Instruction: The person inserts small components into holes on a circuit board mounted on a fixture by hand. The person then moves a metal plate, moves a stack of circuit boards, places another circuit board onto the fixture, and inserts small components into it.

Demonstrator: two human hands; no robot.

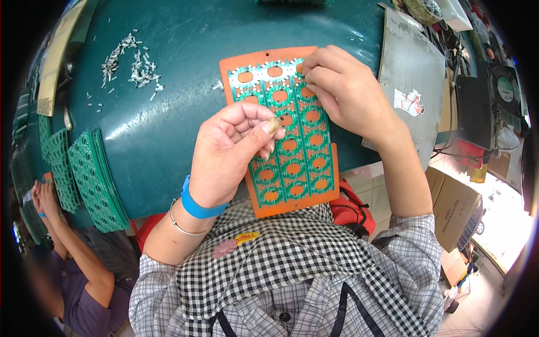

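In front of me, an orange plate (pixel 292 206) carries a green circuit board panel (pixel 285 188) with rows of ring-shaped boards around oval openings. Small pale parts sit on the rings of its far rows. My left hand (pixel 233 140) hovers over the panel's left middle, thumb pressed to the curled fingers; whatever may be in that pinch is too small to name. At the panel's far right corner, my right hand (pixel 351 92) has its fingertips drawn together against the board. Those fingers hide what they hold, if anything.
Loose small white parts (pixel 143 70) lie scattered at the far left of the green tabletop (pixel 168 146). Stacked green panels (pixel 98 180) stand at the left edge, near another person's hands (pixel 48 199). A grey metal sheet (pixel 401 73) lies right; a cardboard box (pixel 455 208) stands below it.
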